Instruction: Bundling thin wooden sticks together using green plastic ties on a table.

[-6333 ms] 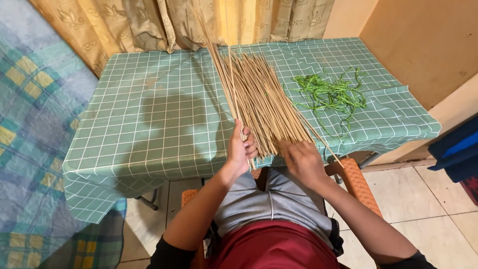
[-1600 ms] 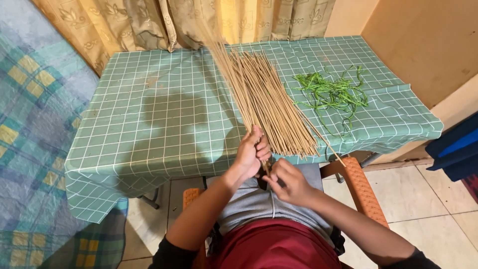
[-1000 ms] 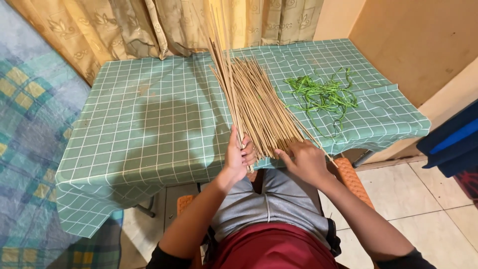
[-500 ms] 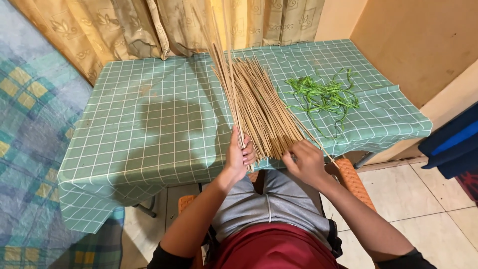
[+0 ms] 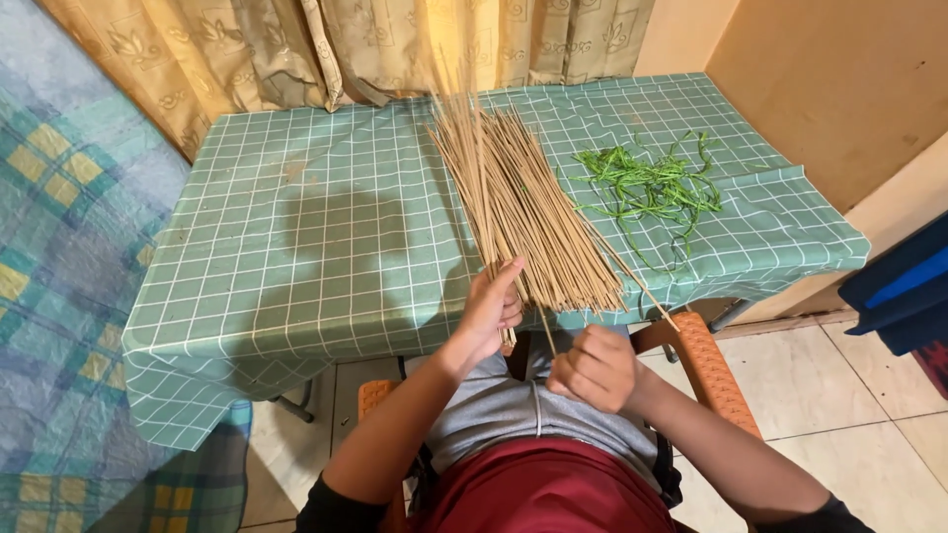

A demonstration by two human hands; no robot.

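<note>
Two bare hands work at the near edge of a surface [image 5: 296, 296] covered with a green checked cloth. On it lies a fanned bundle of thin tan sticks [image 5: 523, 217], its near ends overhanging the edge just above the person's lap. The left hand [image 5: 489, 314] rests against the near ends of the bundle, its fingers [image 5: 509, 281] curled around a few sticks. The right hand [image 5: 592, 367] sits below the edge, over the grey shirt, fingers closed into a loose fist around the lower end of a single stick [image 5: 546, 334]. A pile of green leaf strips [image 5: 652, 188] lies to the right of the bundle, well apart from both hands. Patterned yellow curtains [image 5: 395, 44] hang behind the surface.
</note>
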